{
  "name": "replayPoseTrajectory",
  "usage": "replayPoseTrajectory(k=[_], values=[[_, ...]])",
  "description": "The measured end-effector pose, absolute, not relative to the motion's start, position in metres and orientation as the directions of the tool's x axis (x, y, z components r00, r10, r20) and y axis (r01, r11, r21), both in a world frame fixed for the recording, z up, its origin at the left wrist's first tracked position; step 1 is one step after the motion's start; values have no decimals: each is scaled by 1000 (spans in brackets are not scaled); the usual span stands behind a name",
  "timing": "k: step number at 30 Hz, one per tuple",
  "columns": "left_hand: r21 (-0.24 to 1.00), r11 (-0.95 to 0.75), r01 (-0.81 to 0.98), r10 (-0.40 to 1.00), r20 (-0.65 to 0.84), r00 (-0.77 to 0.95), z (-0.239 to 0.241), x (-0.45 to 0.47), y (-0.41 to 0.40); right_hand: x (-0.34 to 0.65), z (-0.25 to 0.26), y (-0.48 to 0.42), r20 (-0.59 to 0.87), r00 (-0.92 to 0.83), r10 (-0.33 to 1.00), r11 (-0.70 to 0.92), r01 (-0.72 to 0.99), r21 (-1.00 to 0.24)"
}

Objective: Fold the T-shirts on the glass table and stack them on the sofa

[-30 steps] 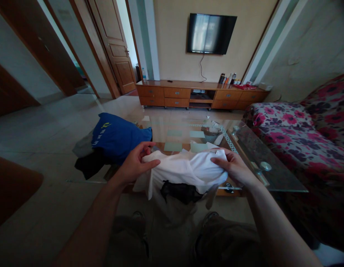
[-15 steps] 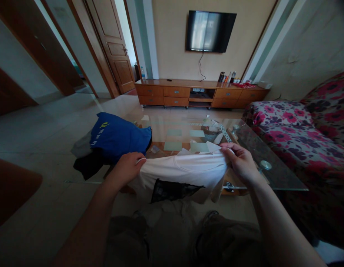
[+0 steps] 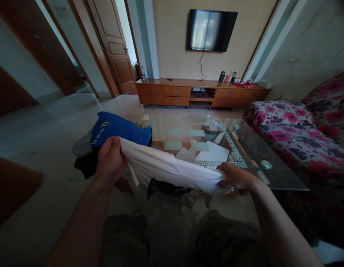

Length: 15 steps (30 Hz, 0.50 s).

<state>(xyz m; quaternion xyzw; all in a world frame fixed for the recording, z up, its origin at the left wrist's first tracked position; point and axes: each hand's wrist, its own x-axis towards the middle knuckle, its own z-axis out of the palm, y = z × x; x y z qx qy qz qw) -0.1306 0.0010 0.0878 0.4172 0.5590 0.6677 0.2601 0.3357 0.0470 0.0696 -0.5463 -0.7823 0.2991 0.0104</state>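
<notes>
A white T-shirt (image 3: 166, 168) with a black print stretches between both my hands, above my knees. My left hand (image 3: 109, 161) is closed on its left end, raised near the blue garment (image 3: 119, 128). My right hand (image 3: 234, 176) is closed on the right end, lower, at the near edge of the glass coffee table (image 3: 261, 155). The shirt slopes down from left to right and part of it hangs toward my lap.
The blue garment lies on a pile with grey and black clothes (image 3: 84, 159) on the table's left end. White papers (image 3: 213, 152) and a small basket (image 3: 211, 131) sit on the glass. A floral sofa (image 3: 302, 126) stands to the right; a wooden TV cabinet (image 3: 199, 92) stands at the far wall.
My left hand has risen and moved left with the shirt's end. My right hand has dropped toward the table's near edge. The bunched shirt is now pulled out long and slanted.
</notes>
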Motion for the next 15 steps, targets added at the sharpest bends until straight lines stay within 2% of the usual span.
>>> replayPoseTrajectory(k=[2, 4, 6, 7, 9, 11, 13, 15], values=[[955, -298, 15, 809, 260, -526, 96, -131, -2, 337, 63, 52, -334, -407, 850, 242, 865, -440], [960, -282, -2, 867, 253, -429, 106, -135, -10, 338, 62, 56, -217, -448, 867, 267, 786, -558], [977, -170, 127, 944, 198, -263, 114, -143, -19, 336, 67, 57, -47, -437, 898, 275, 641, -716], [961, -100, 259, 969, 154, -196, 116, -148, -23, 333, 71, 57, 18, -408, 913, 266, 560, -785], [815, 3, 579, 986, 94, -137, 118, -156, -27, 328, 78, 55, 77, -329, 941, 215, 409, -887], [593, 35, 805, 988, 98, -115, 116, -160, -27, 321, 85, 51, 81, -259, 962, 158, 290, -944], [445, 31, 895, 993, 90, -79, 111, -162, -24, 317, 91, 47, 78, -224, 972, 128, 217, -968], [390, 18, 920, 996, 74, -51, 105, -162, -20, 314, 99, 43, 87, -246, 965, 137, 191, -972]])
